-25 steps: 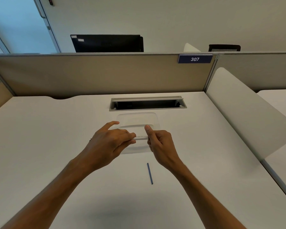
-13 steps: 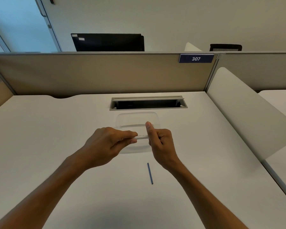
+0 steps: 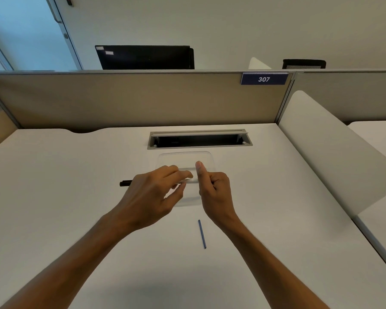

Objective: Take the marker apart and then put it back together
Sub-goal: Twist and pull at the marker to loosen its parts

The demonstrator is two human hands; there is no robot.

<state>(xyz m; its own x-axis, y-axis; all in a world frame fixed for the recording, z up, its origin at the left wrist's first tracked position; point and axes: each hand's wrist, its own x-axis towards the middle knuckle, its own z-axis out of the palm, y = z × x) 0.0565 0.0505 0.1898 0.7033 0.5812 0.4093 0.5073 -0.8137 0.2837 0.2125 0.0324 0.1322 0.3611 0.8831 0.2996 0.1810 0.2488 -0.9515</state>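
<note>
Both hands hold a slim marker above the desk. My left hand (image 3: 153, 197) grips its left part, and a dark end (image 3: 125, 183) sticks out past that hand to the left. A pale barrel section (image 3: 191, 180) shows between the two hands. My right hand (image 3: 213, 190) is closed around the marker's right end, thumb pointing up. A thin blue rod (image 3: 202, 234), the ink refill, lies loose on the desk just in front of my right wrist.
A clear plastic tray (image 3: 185, 158) sits on the white desk (image 3: 65, 197) right behind my hands. Beyond it is an open cable slot (image 3: 200, 140), then the beige partition (image 3: 120, 99). A white side panel (image 3: 334, 157) rises at the right.
My left hand has slid a little to the left and down, and a dark end of the marker now shows beyond it. The right hand and the blue rod have stayed put.
</note>
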